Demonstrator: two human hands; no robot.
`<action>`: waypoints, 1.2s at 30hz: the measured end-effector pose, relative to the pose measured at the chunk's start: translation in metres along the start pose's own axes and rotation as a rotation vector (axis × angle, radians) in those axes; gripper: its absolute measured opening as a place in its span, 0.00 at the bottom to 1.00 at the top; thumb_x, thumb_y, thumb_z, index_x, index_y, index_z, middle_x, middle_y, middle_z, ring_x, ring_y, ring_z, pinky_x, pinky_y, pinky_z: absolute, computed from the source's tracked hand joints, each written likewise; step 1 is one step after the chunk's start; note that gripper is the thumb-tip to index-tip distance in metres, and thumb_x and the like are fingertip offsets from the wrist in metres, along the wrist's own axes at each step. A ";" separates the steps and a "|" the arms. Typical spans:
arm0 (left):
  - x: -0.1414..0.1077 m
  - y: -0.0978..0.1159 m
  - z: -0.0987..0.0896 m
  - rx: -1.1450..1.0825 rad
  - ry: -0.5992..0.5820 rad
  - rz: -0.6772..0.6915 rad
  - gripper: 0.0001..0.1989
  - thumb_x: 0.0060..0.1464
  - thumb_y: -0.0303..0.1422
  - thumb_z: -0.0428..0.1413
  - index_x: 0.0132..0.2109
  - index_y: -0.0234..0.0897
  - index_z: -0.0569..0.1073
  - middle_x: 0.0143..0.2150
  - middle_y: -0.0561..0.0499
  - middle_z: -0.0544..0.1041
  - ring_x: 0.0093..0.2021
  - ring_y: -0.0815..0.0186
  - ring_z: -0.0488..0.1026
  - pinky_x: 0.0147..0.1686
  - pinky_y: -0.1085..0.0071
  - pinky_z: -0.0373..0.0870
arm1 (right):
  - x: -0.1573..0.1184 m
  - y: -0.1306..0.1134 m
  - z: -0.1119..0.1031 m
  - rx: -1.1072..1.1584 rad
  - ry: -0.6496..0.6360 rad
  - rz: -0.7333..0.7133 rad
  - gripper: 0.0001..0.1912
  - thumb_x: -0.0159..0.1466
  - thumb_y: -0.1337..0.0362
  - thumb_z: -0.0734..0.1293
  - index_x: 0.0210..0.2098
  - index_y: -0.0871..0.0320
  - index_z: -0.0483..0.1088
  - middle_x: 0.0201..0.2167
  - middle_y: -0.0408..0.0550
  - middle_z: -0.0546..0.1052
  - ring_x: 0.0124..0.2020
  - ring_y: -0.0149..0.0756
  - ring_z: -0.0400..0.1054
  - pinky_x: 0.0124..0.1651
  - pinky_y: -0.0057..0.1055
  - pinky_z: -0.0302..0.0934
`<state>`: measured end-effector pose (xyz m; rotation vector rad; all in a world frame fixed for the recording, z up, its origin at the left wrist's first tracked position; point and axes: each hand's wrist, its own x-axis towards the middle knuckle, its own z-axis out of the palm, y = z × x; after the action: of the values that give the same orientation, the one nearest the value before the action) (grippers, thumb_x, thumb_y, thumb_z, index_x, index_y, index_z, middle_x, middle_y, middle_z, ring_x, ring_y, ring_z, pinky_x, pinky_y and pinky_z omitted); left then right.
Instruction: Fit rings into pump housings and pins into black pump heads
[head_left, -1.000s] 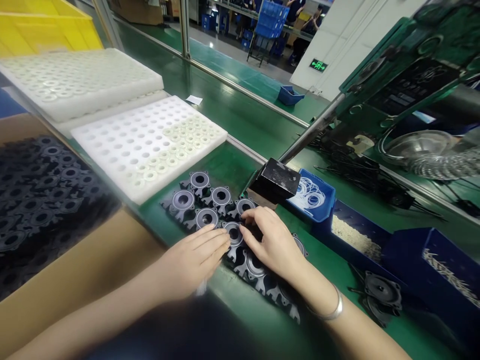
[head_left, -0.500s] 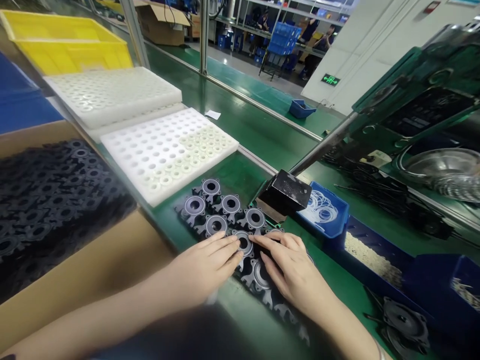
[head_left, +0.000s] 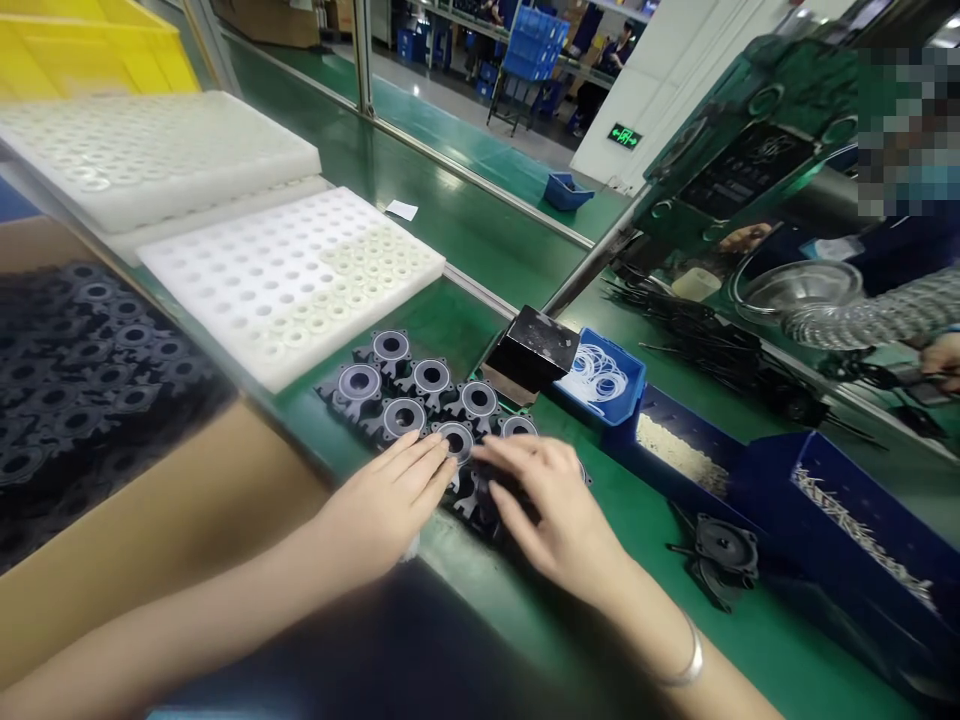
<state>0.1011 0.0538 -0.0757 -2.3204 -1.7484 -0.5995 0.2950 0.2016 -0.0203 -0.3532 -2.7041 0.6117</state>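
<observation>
Several black round-faced housings (head_left: 404, 419) with pale rings stand in rows on the green table. My left hand (head_left: 390, 500) lies at the near edge of the group, fingers stretched out and fingertips on the ring of one housing (head_left: 454, 441). Just right of it, my right hand (head_left: 551, 500) is over the neighbouring housings, its thumb apart from its slightly bent, blurred fingers. Nothing shows held in either hand. The right palm and fingers hide some housings.
White foam tray (head_left: 289, 275) with pale rings, left; carton (head_left: 247, 470) of black parts nearer. Black block (head_left: 536, 345), blue bin (head_left: 634, 385) of white rings, deeper blue bins (head_left: 780, 470), loose black part (head_left: 724, 550), right. A person's hand (head_left: 941, 360) at far right.
The view has shifted, so the table scene sits further left and higher. My right fingertips have drawn slightly away from the housing at my left fingertips. A person has appeared at the right.
</observation>
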 end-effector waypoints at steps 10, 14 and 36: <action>0.040 0.005 -0.016 -0.359 0.138 -0.187 0.16 0.67 0.32 0.46 0.57 0.28 0.66 0.46 0.41 0.80 0.42 0.60 0.80 0.41 0.65 0.80 | 0.021 -0.025 0.001 0.531 -0.101 0.135 0.06 0.67 0.60 0.69 0.36 0.56 0.73 0.35 0.46 0.75 0.38 0.34 0.70 0.43 0.31 0.66; 0.040 0.007 -0.014 -0.466 0.039 -0.194 0.16 0.68 0.32 0.46 0.59 0.33 0.66 0.51 0.44 0.79 0.46 0.62 0.80 0.44 0.68 0.79 | 0.018 -0.019 0.004 0.588 -0.065 0.240 0.11 0.66 0.57 0.70 0.30 0.56 0.71 0.31 0.44 0.74 0.34 0.33 0.69 0.40 0.30 0.64; 0.000 0.013 0.013 -0.259 0.065 0.188 0.19 0.66 0.26 0.50 0.62 0.28 0.67 0.60 0.38 0.74 0.65 0.56 0.65 0.66 0.52 0.63 | -0.010 0.013 0.009 -0.013 0.030 0.251 0.10 0.68 0.66 0.64 0.29 0.56 0.64 0.29 0.46 0.72 0.34 0.39 0.65 0.42 0.38 0.58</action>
<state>0.1166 0.0549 -0.0864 -2.5650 -1.4782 -0.9022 0.3031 0.2061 -0.0366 -0.7064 -2.6565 0.6508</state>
